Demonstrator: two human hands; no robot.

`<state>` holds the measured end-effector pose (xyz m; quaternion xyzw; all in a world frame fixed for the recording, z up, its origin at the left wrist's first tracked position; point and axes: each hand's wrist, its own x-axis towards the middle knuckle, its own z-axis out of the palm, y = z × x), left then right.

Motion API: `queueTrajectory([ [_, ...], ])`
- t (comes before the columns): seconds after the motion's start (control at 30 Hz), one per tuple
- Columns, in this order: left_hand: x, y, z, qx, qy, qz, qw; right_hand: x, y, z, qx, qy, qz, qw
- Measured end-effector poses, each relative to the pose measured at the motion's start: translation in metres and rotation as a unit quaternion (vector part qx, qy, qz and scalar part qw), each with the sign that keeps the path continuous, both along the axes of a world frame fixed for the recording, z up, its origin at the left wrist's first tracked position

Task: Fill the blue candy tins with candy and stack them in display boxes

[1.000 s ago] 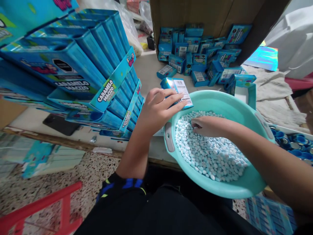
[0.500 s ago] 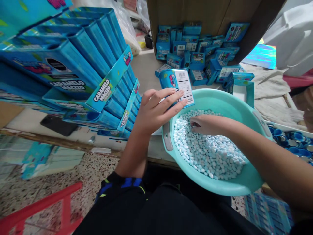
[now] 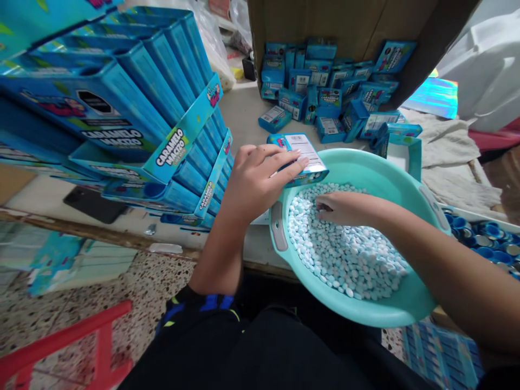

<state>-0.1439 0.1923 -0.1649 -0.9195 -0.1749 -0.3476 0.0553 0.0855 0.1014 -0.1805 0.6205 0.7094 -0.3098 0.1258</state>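
My left hand (image 3: 254, 181) grips a small blue candy box (image 3: 309, 154) with a white label, tilted over the left rim of a turquoise plastic tub (image 3: 384, 173). Its fingers lie across the box's upper face. Many small white and pale-blue candies (image 3: 345, 260) cover the floor of the tub. In among them is my right hand (image 3: 339, 207), reaching over from the right with its fingers curled closed. What those fingers hold is hidden.
Stacked blue display trays of tall boxes (image 3: 162, 108) rise on the left, with a dark phone (image 3: 93, 205) beside them. An open cardboard carton (image 3: 309, 19) with several small blue boxes stands behind the tub. Blue round caps (image 3: 483, 233) lie at right; a red frame (image 3: 101, 338) is below left.
My left hand has tipped the candy box so its lower end faces me more, and its top has come down. My right hand stays almost where it was in the candies.
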Motion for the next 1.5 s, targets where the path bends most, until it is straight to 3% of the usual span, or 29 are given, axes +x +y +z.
queueTrajectory([
  [0.13, -0.002, -0.001, 0.004, -0.055, -0.017, 0.02, 0.998, 0.001, -0.001, 0.001, -0.003, -0.008, -0.004, 1.0],
  [0.37, -0.008, 0.002, 0.004, -0.136, -0.104, 0.108, 0.979, 0.0, -0.001, 0.004, -0.014, -0.006, -0.018, 1.0],
  [0.67, -0.009, 0.011, -0.003, -0.237, -0.114, 0.207, 0.942, 0.0, -0.002, 0.004, -0.012, -0.008, -0.015, 1.0],
  [1.0, -0.015, 0.016, -0.033, -0.178, -0.076, 0.199, 0.961, 0.002, -0.001, 0.001, -0.019, -0.001, -0.033, 0.999],
  [1.13, -0.012, 0.011, -0.023, -0.178, -0.055, 0.202, 0.962, 0.002, -0.002, 0.001, -0.026, 0.007, -0.034, 0.999],
  [1.33, -0.011, 0.005, 0.004, -0.152, -0.142, 0.149, 0.967, 0.001, -0.003, 0.003, -0.017, -0.011, -0.022, 1.0],
  [1.5, -0.013, 0.002, 0.006, -0.171, -0.194, 0.158, 0.953, 0.0, -0.004, 0.004, -0.008, -0.009, -0.013, 1.0],
])
